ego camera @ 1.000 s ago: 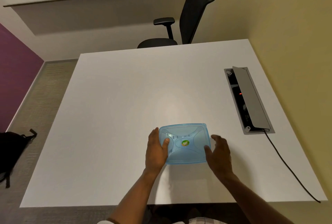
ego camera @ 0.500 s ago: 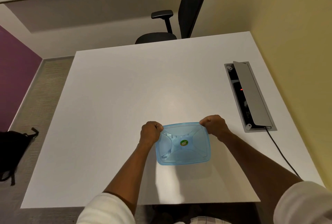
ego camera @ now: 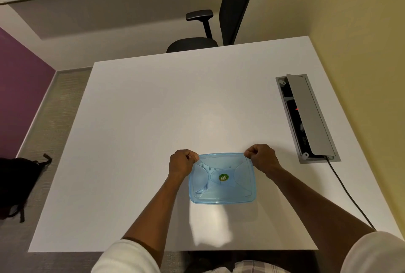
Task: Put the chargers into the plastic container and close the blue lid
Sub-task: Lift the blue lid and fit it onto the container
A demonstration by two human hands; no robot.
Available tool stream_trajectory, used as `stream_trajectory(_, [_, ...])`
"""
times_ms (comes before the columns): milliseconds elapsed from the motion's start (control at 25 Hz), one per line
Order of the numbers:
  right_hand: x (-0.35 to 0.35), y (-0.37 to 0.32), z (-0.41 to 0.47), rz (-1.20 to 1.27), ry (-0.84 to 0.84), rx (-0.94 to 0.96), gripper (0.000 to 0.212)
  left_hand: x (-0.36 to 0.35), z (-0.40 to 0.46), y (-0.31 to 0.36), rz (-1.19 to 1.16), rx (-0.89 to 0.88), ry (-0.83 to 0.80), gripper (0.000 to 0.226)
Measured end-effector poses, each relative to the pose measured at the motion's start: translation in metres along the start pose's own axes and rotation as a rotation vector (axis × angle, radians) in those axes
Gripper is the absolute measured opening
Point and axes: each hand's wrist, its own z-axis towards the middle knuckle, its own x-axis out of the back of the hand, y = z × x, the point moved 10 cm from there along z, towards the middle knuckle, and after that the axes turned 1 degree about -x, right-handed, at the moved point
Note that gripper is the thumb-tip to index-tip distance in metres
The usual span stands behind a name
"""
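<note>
A plastic container under a translucent blue lid (ego camera: 232, 189) with a green round sticker sits on the white table (ego camera: 153, 119), near its front edge. My left hand (ego camera: 182, 162) is curled into a fist, with its thumb and fingers pressing on the lid's far left corner. At the far right corner my right hand (ego camera: 262, 156) presses the lid the same way. Faint shapes show through the lid; I cannot make out the chargers.
An open grey cable box (ego camera: 306, 117) with a red light is set into the table at the right; a black cable (ego camera: 348, 194) runs from it to the front edge. A black office chair (ego camera: 221, 16) stands beyond the table. A black bag (ego camera: 17, 183) lies on the floor at left.
Both hands went from flat at the lid's near sides to closed fists on its far corners. Since half a second ago they have barely moved.
</note>
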Motion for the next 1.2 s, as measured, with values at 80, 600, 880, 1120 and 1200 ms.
stream_trajectory(80, [0.002, 0.003, -0.006, 0.05, 0.029, 0.016, 0.017, 0.005, -0.004, -0.002, -0.026, 0.011, 0.026, 0.012])
stream_trajectory(600, [-0.033, -0.077, -0.069, -0.159, 0.105, 0.596, 0.024, 0.008, -0.015, -0.015, -0.047, 0.048, 0.008, 0.019])
stream_trajectory(880, [-0.133, -0.098, -0.08, -0.756, -0.111, 0.674, 0.085, 0.003, 0.0, -0.015, -0.043, 0.082, 0.02, 0.017])
stream_trajectory(1120, [-0.136, -0.098, -0.08, -0.801, -0.053, 0.675, 0.081, 0.002, 0.011, -0.019, -0.027, 0.088, -0.015, 0.02])
stream_trajectory(1200, [-0.135, -0.1, -0.081, -0.806, -0.045, 0.671, 0.079, 0.002, 0.013, -0.019, -0.005, 0.072, -0.021, 0.02])
